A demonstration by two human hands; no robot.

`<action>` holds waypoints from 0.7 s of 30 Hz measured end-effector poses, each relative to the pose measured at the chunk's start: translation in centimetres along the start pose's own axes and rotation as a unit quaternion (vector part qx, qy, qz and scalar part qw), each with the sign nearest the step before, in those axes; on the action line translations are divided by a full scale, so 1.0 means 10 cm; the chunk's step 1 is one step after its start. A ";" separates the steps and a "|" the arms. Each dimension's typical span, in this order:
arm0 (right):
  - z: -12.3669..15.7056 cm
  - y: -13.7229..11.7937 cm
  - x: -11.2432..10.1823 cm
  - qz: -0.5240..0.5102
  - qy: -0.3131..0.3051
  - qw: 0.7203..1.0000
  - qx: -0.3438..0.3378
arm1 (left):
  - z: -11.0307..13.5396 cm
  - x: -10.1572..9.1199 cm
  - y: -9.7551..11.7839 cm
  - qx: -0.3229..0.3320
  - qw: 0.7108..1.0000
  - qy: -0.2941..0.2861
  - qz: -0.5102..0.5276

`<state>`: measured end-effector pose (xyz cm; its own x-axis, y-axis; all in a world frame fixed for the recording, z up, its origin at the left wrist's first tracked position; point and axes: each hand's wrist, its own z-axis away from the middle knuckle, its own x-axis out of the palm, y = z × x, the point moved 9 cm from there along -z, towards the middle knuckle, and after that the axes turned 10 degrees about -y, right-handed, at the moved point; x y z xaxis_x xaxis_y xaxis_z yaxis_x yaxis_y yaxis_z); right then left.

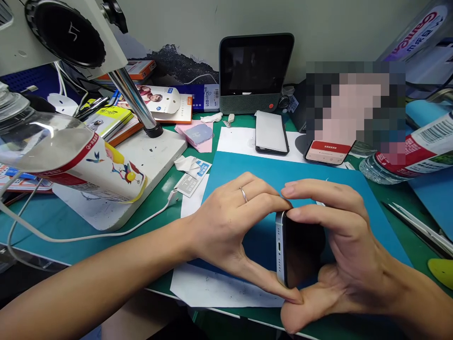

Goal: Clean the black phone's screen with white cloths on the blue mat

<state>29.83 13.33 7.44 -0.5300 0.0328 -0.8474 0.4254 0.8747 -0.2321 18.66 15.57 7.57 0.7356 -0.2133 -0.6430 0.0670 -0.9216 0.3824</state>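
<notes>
A smartphone (pixel 305 248) with a dark glass face and a silver frame is tilted up on its long edge above the blue mat (pixel 226 170). Its charging-port end faces left. My left hand (pixel 226 226), with a ring on one finger, pinches it at that end, forefinger at the upper corner and thumb at the lower one. From the other side, my right hand (pixel 354 245) also closes on it, a fingertip at the upper corner and the thumb by the lower corner. The far end of the phone lies in shadow behind my right hand.
A microscope stand (pixel 138 160) rises at left, with a large bottle (pixel 74 151) before it. A white cable (pixel 106 236) crosses the desk. At the back are a smart display (pixel 256 71) and another phone (pixel 272 132). A water bottle (pixel 417 151) and tweezers (pixel 421 222) lie right.
</notes>
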 end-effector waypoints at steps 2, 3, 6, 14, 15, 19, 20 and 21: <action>0.00 0.00 0.00 0.002 -0.001 1.000 -0.002 | 0.00 0.00 0.00 0.003 1.000 0.001 0.004; 0.00 0.00 0.01 0.002 -0.002 1.000 0.000 | 0.01 0.00 0.01 0.003 1.000 0.000 0.006; 0.01 0.01 0.00 0.006 0.001 1.000 0.011 | 0.01 0.01 0.00 -0.001 1.000 -0.003 0.008; 0.01 0.00 -0.01 0.006 -0.002 1.000 0.007 | 0.02 0.01 0.00 -0.001 1.000 0.000 0.002; 0.01 0.00 -0.01 0.004 -0.002 1.000 0.006 | 0.02 0.01 0.00 -0.002 1.000 0.001 0.002; 0.00 0.01 -0.02 0.001 0.001 1.000 0.010 | 0.01 0.01 -0.01 -0.006 1.000 -0.003 0.003; 0.01 0.01 -0.02 0.001 0.003 1.000 0.011 | 0.01 0.01 0.00 -0.005 1.000 -0.002 0.004; 0.01 0.01 -0.02 0.000 0.003 1.000 0.012 | 0.01 0.00 0.00 -0.004 1.000 -0.001 0.005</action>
<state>30.03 13.40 7.52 -0.5343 0.0365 -0.8445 0.4425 0.8633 -0.2427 18.60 15.53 7.44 0.7352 -0.2238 -0.6399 0.0651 -0.9163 0.3952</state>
